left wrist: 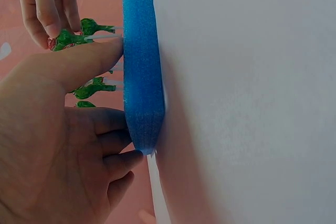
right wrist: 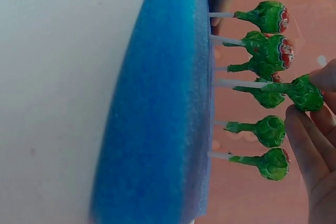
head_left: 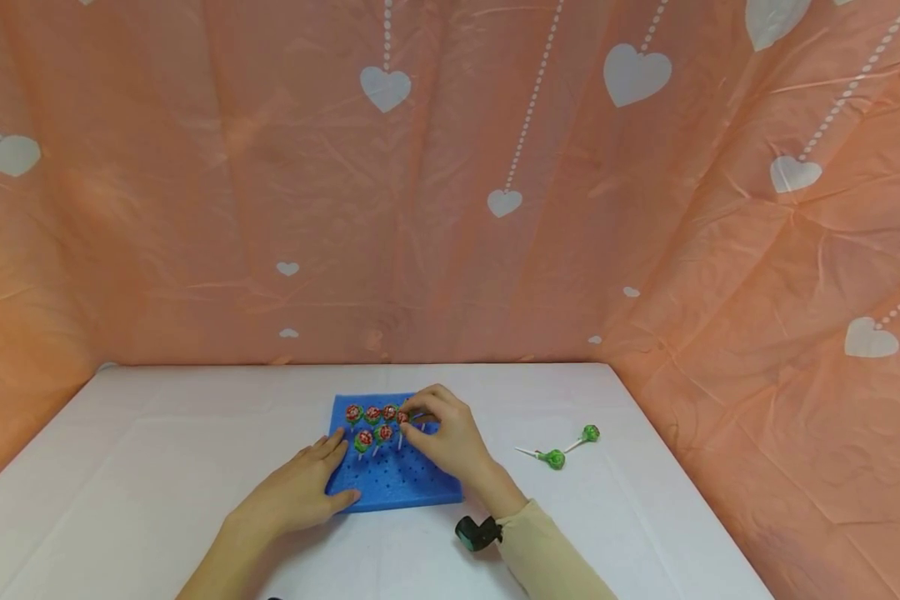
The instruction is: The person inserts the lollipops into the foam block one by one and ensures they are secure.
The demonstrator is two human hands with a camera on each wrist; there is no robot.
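A blue foam block (head_left: 412,493) dotted with small holes lies on the table. Several lollipops in green and red wrappers stand in its far left part, such as one lollipop (head_left: 364,440) with its stick down in the foam. My right hand (head_left: 442,429) pinches another lollipop (right wrist: 306,94) by its wrapped head, between thumb and fingers. That lollipop's white stick points at the foam, its tip right at the surface in the right wrist view. My left hand (head_left: 303,483) rests against the block's left side, fingers fairly straight and spread, thumb (left wrist: 100,59) at the near edge.
Right of the block, two loose lollipops lie on the white table (head_left: 157,467): a nearer lollipop (head_left: 555,459) and a farther lollipop (head_left: 590,433). A black device (head_left: 476,533) sits at my right wrist. An orange curtain (head_left: 435,275) with white hearts hangs behind the table.
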